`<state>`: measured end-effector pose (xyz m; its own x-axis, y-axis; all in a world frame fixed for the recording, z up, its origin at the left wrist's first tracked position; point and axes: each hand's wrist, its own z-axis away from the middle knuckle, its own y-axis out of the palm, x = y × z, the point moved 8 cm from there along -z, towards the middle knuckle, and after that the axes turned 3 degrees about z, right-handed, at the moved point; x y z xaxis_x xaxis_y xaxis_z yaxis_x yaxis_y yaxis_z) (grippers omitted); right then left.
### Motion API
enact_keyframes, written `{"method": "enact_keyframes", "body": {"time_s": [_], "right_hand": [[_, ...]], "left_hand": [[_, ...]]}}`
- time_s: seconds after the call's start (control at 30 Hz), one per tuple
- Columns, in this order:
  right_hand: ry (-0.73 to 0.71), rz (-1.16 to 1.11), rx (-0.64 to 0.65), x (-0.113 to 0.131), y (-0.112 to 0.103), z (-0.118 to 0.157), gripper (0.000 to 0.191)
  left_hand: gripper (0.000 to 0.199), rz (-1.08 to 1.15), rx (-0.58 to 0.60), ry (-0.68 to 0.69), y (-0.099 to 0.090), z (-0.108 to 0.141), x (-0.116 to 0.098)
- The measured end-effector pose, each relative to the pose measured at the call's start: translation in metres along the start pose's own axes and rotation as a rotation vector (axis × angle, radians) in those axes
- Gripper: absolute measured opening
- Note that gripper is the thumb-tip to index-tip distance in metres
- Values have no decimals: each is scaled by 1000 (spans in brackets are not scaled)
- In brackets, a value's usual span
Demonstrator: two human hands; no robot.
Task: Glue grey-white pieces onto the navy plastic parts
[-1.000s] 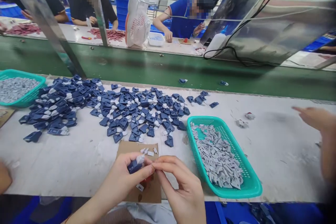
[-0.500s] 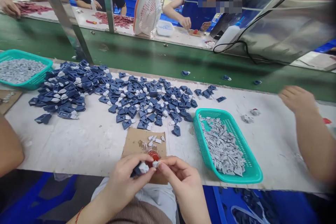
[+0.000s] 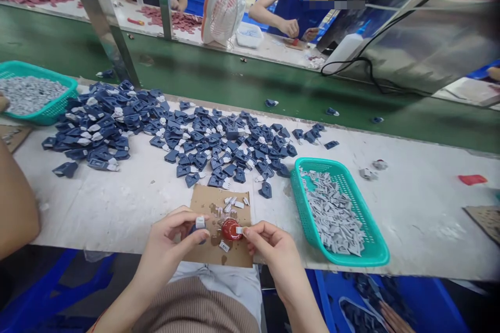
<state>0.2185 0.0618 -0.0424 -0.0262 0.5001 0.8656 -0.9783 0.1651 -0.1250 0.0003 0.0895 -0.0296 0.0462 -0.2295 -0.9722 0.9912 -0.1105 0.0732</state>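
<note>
The left hand [image 3: 167, 237], half curled, gripped a navy piece with a white tip [image 3: 200, 222] between thumb and fingers, part of it hidden by the thumb. The right hand [image 3: 275, 247] pinched a small grey piece [image 3: 239, 230] between thumb and forefinger at the right edge of a red dish [image 3: 229, 230]. The dish sat on a stained cardboard sheet [image 3: 201, 252] between the two hands; one grey part [image 3: 224, 246] lay just in front of it and several more lay behind. To the right stood a teal basket [image 3: 363, 260] of grey parts, hemming in that side, and just beyond the cardboard spread a heap of navy pieces [image 3: 233, 133], which crowded the white table [image 3: 117, 208] towards a second teal basket [image 3: 50, 113] at the far left. Another person's arm [image 3: 17, 203] rested in at the left edge. Behind the heap ran a green strip [image 3: 195, 75] with a few navy pieces on it. A slanted metal post [image 3: 103, 21] and a plastic bag [image 3: 222, 5] blocked parts of the view across it, where a person in blue [image 3: 287, 5] worked beside a metal panel [image 3: 422, 47]
</note>
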Motion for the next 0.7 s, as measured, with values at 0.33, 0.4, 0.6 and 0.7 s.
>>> {"method": "enact_keyframes", "body": {"time_s": [0.33, 0.4, 0.6, 0.7], "right_hand": [[20, -42, 24, 7, 2, 4, 36], [20, -35, 26, 7, 2, 4, 36], [5, 1, 27, 1, 1, -1, 38], [-9, 30, 41, 2, 0, -3, 37]], "left_hand": [[19, 231, 22, -85, 12, 1, 9], [21, 254, 19, -115, 13, 0, 12], [32, 420, -9, -276, 16, -1, 17], [35, 555, 35, -394, 23, 0, 21]]}}
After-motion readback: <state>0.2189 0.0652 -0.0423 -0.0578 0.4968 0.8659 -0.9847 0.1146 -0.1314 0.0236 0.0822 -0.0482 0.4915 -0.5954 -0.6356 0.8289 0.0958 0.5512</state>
